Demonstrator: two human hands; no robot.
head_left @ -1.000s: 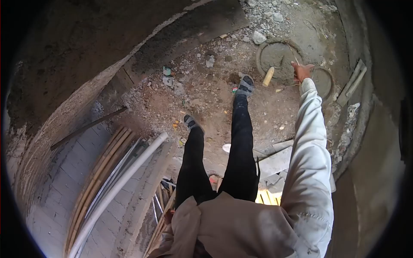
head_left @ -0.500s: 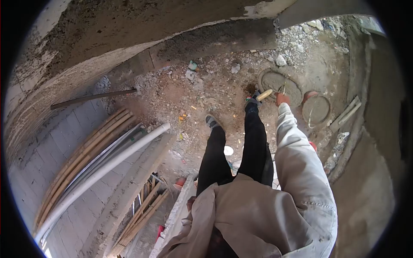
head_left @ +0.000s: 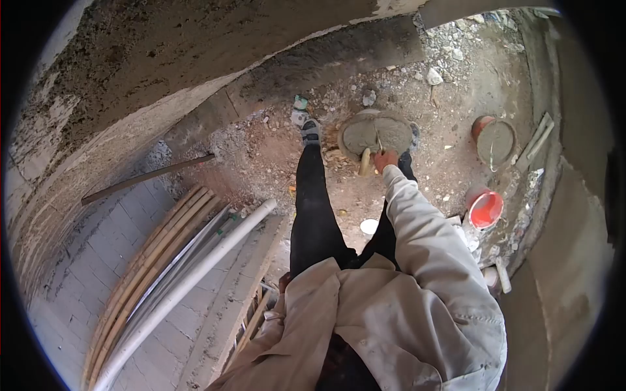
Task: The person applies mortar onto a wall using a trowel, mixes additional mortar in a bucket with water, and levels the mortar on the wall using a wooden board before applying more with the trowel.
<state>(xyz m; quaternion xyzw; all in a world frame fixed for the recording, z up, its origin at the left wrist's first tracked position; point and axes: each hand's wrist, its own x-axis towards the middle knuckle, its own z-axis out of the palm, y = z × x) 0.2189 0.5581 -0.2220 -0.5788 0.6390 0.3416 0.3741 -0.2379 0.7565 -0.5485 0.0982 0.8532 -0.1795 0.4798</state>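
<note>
My right hand is closed at the near rim of a round mortar tub. A thin wire-like handle runs from the fingers across the tub. Wet grey mortar fills the tub. Just left of the hand, a pale wooden tool handle sticks out over the rim; its working end is hidden. Whether the tub is off the ground I cannot tell. Only a small dark part of my left hand shows beside the jacket at my left hip, its fingers hidden.
To the right stand a bucket of mortar and a red-lined bucket. Rubble lies along the far ground. Bamboo poles and a white pipe lie at left, below a loose board. Walls rise on both sides.
The mortar tub has moved left together with my right hand and the wooden handle. My left foot has stepped forward. The red-lined bucket has come into fuller view.
</note>
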